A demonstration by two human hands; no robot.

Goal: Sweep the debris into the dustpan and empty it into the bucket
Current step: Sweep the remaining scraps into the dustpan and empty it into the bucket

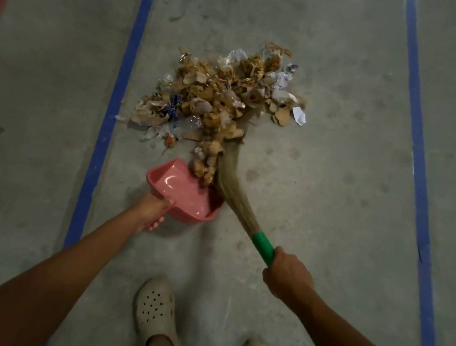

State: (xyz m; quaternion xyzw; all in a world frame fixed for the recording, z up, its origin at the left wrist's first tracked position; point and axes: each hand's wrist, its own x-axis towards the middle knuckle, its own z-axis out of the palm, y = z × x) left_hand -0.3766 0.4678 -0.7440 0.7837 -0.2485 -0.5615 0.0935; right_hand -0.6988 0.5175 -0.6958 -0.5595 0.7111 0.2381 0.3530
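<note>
Pink dustpan (183, 193) rests on the concrete floor (333, 154), its handle gripped by the left hand (149, 213). The right hand (288, 274) is wrapped round the broom (229, 178) by its green handle (263, 245), bristles against the debris pile (220, 95) at the pan's mouth, between 2 blue tape lines (110, 124).

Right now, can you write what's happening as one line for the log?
left grip: holds pink dustpan | right grip: holds green-handled broom | debris pile: mostly on floor, some at dustpan mouth | bucket: not in view
</note>
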